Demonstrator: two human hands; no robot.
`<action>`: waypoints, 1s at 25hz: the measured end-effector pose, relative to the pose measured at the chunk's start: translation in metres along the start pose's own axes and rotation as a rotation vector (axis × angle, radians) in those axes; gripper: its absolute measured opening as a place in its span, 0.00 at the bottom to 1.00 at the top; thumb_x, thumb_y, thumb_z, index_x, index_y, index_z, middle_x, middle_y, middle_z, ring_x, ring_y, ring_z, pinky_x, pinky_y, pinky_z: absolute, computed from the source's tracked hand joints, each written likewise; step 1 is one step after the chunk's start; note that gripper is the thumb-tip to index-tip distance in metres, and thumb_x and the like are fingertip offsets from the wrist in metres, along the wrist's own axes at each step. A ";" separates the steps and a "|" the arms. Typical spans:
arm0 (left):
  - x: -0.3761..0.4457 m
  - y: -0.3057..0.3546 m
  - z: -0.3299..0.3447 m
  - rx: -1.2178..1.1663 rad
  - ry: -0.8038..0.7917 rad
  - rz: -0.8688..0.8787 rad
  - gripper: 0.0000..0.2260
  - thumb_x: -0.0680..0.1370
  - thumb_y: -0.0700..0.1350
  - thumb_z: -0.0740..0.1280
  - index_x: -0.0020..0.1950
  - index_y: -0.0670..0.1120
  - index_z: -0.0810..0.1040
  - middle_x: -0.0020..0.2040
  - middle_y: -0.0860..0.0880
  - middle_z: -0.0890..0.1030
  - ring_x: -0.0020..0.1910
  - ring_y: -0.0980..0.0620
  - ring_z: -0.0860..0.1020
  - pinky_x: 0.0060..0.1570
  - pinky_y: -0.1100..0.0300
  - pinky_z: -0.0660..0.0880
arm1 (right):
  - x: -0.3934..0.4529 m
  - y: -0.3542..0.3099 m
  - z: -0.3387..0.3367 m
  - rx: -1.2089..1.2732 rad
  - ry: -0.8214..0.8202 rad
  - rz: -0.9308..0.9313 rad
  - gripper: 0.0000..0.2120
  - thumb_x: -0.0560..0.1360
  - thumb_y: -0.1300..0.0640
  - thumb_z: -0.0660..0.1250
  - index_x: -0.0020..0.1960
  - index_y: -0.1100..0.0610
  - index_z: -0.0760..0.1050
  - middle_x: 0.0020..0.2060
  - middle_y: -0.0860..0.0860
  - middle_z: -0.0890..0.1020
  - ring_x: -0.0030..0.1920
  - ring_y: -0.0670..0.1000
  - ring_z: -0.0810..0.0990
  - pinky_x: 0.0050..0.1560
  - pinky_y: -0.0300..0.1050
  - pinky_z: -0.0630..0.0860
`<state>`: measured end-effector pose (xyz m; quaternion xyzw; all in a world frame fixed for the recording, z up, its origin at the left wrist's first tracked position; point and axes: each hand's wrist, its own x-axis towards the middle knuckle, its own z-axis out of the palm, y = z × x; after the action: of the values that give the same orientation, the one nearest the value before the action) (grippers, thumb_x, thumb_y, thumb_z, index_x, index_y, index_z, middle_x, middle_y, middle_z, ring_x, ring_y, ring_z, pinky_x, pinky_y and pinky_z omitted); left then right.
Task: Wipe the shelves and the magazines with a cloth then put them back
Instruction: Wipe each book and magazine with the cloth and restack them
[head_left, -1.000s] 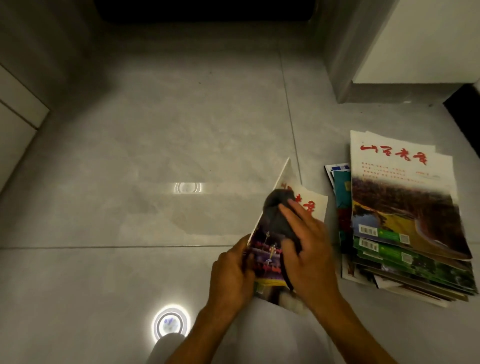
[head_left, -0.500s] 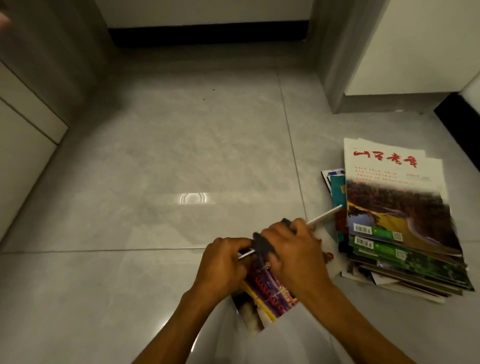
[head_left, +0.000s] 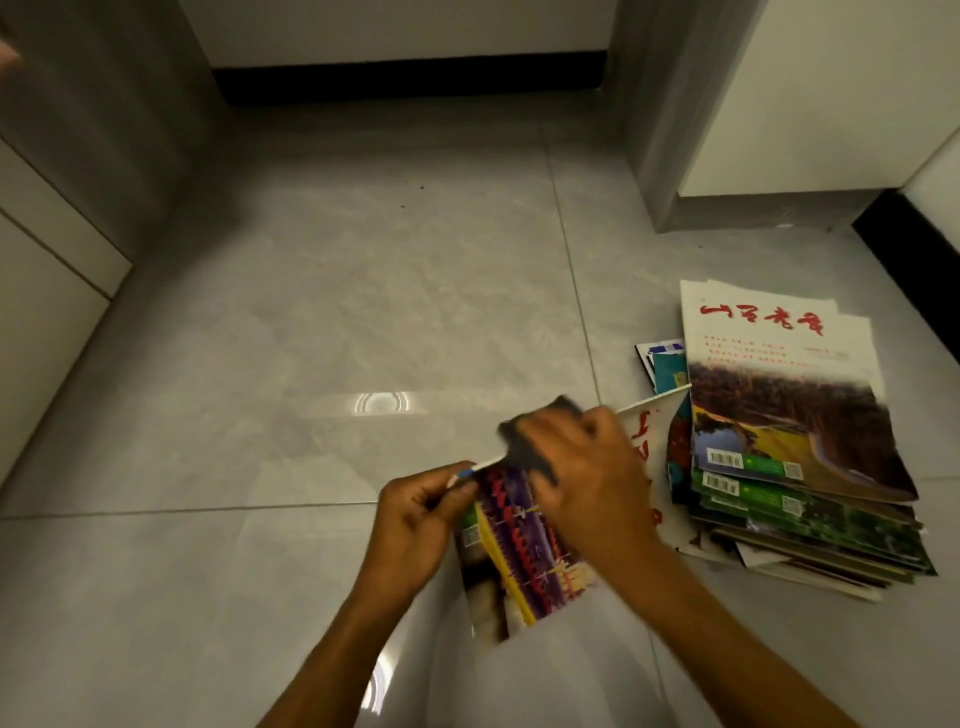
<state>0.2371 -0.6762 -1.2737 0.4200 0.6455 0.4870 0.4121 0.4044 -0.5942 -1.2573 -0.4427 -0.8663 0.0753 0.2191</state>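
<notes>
Pinching the near-left corner of a magazine (head_left: 511, 540): left hand (head_left: 415, 525), fingers curled, thumb and fingertips clamped on the cover's edge by the spine. Right hand (head_left: 582, 488) lies on top of the same magazine, fingers bent and closed over a dark cloth (head_left: 524, 447), pressing it onto the cover near the far edge. Cloth sticks out past the fingertips on the far-left side; motion blur there, so exact finger spread is hard to call.

Held magazine is tilted, near end resting toward the person's lap, far-right corner reaching the stack. Cover shows purple and red rows with a yellow band; a small barcode label sits at its left edge, unreadable. Red brush-style characters show on the white part to the right of the right hand, partly hidden, not legible.

Stack of magazines (head_left: 800, 467) lies on the floor just right of the hands, fanned unevenly. Top cover: white header with four large red calligraphic Chinese characters, small red text lines under it too small to read, then a landscape photo in brown, yellow and green. Barcode stickers visible on the two or three covers poking out below it; digits unreadable. Blue-edged covers peek out at the stack's far-left side.

Grey tiled floor (head_left: 363, 312) all around, glossy, with a round light reflection far-left of the hands. White cabinet (head_left: 831, 104) far right, white panels at left edge.
</notes>
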 end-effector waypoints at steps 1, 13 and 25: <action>0.002 0.000 -0.010 -0.048 0.019 -0.027 0.06 0.76 0.36 0.67 0.45 0.42 0.83 0.39 0.49 0.85 0.39 0.54 0.83 0.40 0.63 0.78 | 0.006 0.026 -0.007 -0.034 0.000 0.118 0.17 0.72 0.54 0.68 0.61 0.51 0.75 0.55 0.49 0.80 0.50 0.55 0.73 0.48 0.48 0.72; 0.005 -0.020 -0.064 -0.108 -0.005 -0.347 0.06 0.76 0.37 0.67 0.51 0.41 0.82 0.43 0.44 0.85 0.44 0.43 0.83 0.41 0.56 0.80 | 0.040 0.080 -0.071 0.844 -0.373 0.735 0.09 0.73 0.58 0.71 0.53 0.56 0.78 0.39 0.50 0.86 0.38 0.49 0.85 0.36 0.41 0.79; 0.028 0.064 -0.003 0.153 -0.081 0.004 0.06 0.73 0.57 0.66 0.48 0.60 0.78 0.45 0.59 0.84 0.45 0.57 0.83 0.46 0.59 0.81 | 0.074 -0.015 -0.101 0.220 0.036 -0.151 0.19 0.73 0.54 0.66 0.64 0.49 0.74 0.58 0.44 0.77 0.52 0.45 0.66 0.48 0.34 0.64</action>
<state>0.2352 -0.6399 -1.2142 0.4708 0.6627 0.4198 0.4037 0.4001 -0.5508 -1.1395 -0.3509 -0.8794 0.1453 0.2871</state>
